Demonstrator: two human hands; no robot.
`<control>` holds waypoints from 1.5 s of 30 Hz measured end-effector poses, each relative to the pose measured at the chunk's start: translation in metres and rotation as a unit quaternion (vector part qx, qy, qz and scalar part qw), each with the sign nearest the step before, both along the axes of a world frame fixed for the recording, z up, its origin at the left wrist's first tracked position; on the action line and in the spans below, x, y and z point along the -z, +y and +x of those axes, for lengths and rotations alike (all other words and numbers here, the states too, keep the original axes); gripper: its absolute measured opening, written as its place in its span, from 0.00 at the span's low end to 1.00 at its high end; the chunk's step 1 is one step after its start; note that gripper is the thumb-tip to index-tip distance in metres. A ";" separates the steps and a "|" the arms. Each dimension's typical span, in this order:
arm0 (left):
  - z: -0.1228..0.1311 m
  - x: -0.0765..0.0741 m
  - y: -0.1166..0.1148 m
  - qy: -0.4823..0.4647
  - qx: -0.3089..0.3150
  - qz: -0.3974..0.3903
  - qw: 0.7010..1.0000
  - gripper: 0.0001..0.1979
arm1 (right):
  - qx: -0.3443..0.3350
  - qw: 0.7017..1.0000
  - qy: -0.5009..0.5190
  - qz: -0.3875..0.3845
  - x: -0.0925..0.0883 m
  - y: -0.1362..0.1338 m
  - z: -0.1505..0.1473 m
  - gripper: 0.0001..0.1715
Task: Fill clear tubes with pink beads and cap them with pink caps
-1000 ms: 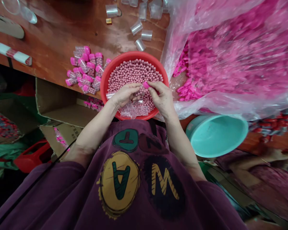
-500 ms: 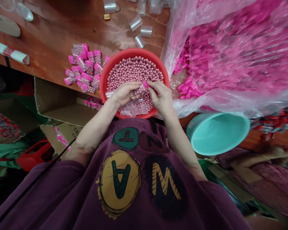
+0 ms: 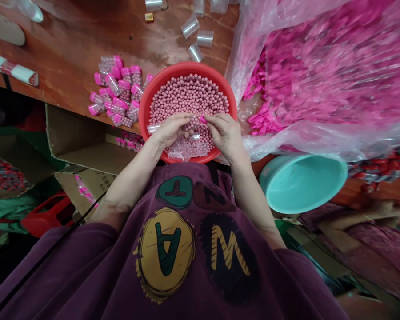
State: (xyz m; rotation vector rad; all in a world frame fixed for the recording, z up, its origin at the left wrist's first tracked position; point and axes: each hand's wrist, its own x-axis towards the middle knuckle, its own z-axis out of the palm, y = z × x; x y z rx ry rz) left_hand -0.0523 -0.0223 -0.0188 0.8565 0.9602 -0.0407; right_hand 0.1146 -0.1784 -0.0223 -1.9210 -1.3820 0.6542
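A red basin (image 3: 146, 95) of pink beads (image 3: 190, 95) stands in front of me. Over it, my left hand (image 3: 174, 130) is closed around a small clear jar (image 3: 194, 122) with pink beads inside; the fingers hide part of it. Between thumb and fingertips, my right hand (image 3: 226, 133) pinches a bright pink cap (image 3: 203, 119) at the jar's mouth. Whether the cap touches the jar I cannot tell. Below the hands, clear plastic jars (image 3: 183, 150) lie on the beads. To the left, several filled jars with pink caps (image 3: 122, 94) sit in a heap.
Empty clear jars (image 3: 205, 38) lie on the wooden table (image 3: 86, 40). At right, a plastic bag (image 3: 286, 138) holds pink clip-like pieces (image 3: 320, 80). A turquoise basin (image 3: 303, 184) stands below it. An open cardboard box (image 3: 83, 142) is at left. Another person's arm (image 3: 346, 226) shows at lower right.
The pink cap has shifted slightly against the jar in my left hand, and its angle looks different. My right hand has moved a little to the right. The whole view has shifted slightly.
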 end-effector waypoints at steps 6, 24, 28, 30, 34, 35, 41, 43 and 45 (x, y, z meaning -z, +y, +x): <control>0.000 -0.009 -0.004 -0.020 -0.030 -0.039 0.999 0.08 | 0.012 0.999 0.037 0.007 0.000 0.005 -0.010 0.21; -0.007 -0.003 -0.012 -0.062 -0.064 -0.099 0.991 0.12 | 0.103 0.991 0.077 0.039 0.002 0.006 -0.031 0.21; -0.010 -0.001 -0.010 -0.078 -0.048 -0.097 0.991 0.18 | 0.064 0.998 -0.006 -0.003 0.000 0.000 -0.027 0.20; -0.011 0.001 -0.009 -0.081 -0.052 -0.098 0.990 0.19 | 0.056 0.996 -0.064 -0.031 0.002 -0.003 -0.024 0.20; -0.010 0.004 -0.008 -0.080 -0.083 -0.111 0.987 0.18 | 0.100 0.992 -0.067 -0.022 0.008 -0.004 -0.021 0.22; -0.010 0.005 -0.008 -0.080 -0.088 -0.113 0.986 0.17 | 0.113 0.993 -0.042 -0.003 0.009 -0.003 -0.021 0.22; -0.004 0.003 -0.014 -0.092 -0.093 -0.099 0.986 0.09 | 0.137 0.985 0.099 0.044 0.010 0.008 -0.032 0.26; -0.001 0.003 -0.017 -0.089 -0.094 -0.098 0.987 0.08 | 0.148 0.983 0.104 0.040 0.009 0.009 -0.035 0.26; 0.001 0.002 -0.021 -0.087 -0.107 -0.096 0.986 0.07 | 0.160 0.982 0.098 0.038 0.007 0.009 -0.036 0.26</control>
